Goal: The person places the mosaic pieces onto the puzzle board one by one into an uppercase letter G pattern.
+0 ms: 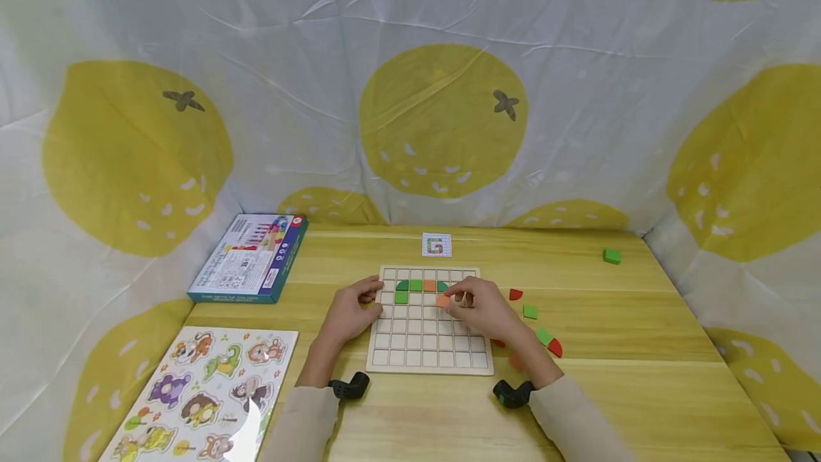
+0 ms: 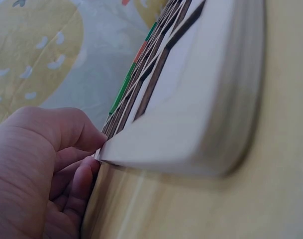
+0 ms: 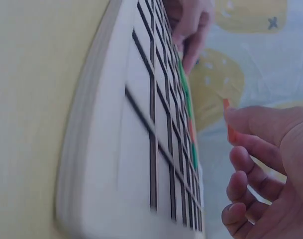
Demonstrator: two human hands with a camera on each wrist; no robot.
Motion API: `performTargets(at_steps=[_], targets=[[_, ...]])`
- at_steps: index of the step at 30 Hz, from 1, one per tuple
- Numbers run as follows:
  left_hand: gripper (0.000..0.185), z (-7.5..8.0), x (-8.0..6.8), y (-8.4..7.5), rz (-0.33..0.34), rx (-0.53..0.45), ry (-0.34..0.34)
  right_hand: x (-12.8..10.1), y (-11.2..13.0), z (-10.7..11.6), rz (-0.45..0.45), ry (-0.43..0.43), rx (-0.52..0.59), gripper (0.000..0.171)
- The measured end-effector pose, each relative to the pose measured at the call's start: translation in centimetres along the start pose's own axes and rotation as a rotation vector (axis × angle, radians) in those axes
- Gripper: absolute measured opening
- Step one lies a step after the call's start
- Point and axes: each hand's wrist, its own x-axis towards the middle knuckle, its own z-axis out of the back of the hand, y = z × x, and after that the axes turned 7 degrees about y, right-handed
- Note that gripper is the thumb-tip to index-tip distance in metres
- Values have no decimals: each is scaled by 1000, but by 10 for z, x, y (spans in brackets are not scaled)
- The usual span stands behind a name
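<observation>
From my station I count two hands at one board (image 1: 430,358). Left hand (image 1: 351,311) grips its left edge, fingers curled; right hand (image 1: 482,306) pinches one orange tile (image 1: 443,301) between thumb and forefinger, over the grid. Five pieces lie on the board: two dark green quarters (image 1: 403,286), two light green squares (image 1: 416,285), one orange square (image 1: 430,286). Just right, two red quarters (image 1: 554,348) show plainly; others are part-hidden by the arm. One card (image 1: 437,244) beyond.

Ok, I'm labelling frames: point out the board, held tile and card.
Board (image 1: 430,341): head view, a bare cell.
Held tile (image 1: 443,301): head view, its orange face.
Card (image 1: 437,245): head view, printed middle.
</observation>
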Motion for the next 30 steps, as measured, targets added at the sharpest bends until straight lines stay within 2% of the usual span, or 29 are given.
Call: performTargets(at_steps=[5,14,24,30], targets=[[48,0,0,0,4,-1,1,14,11,-20,15,10,-4,18],[48,0,0,0,1,0,5,29,18,-48,22,77,40,24],[47,1,2,1,-16,14,0,40,32,-58,-1,62,-48,25],[46,0,2,2,-15,13,4,42,34,-61,-29,58,-66,25]])
